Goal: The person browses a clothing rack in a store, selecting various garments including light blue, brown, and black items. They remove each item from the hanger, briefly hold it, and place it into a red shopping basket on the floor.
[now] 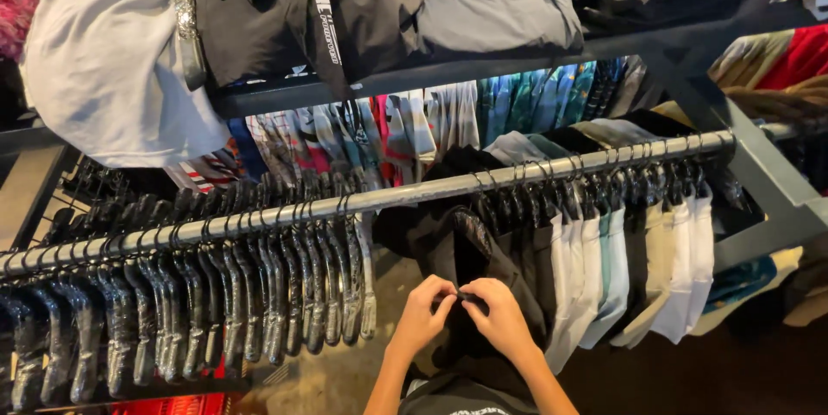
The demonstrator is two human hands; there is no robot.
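Black garment (466,268) hangs just below the metal rail (388,198), left hand (423,313) and right hand (498,316) fingers pinched shut on its fabric fold, which could slip loose and drag the garment off its hanger.

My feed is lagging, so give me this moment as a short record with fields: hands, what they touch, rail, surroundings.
left hand: fingers pinched on the black garment
right hand: fingers pinched on the same spot, touching the left
black garment: hangs from the metal rail, in the gap between two groups
left of gap: empty black hangers, packed tight
right of gap: hung tops, black, white, pale green and beige
above: folded dark jackets on a shelf
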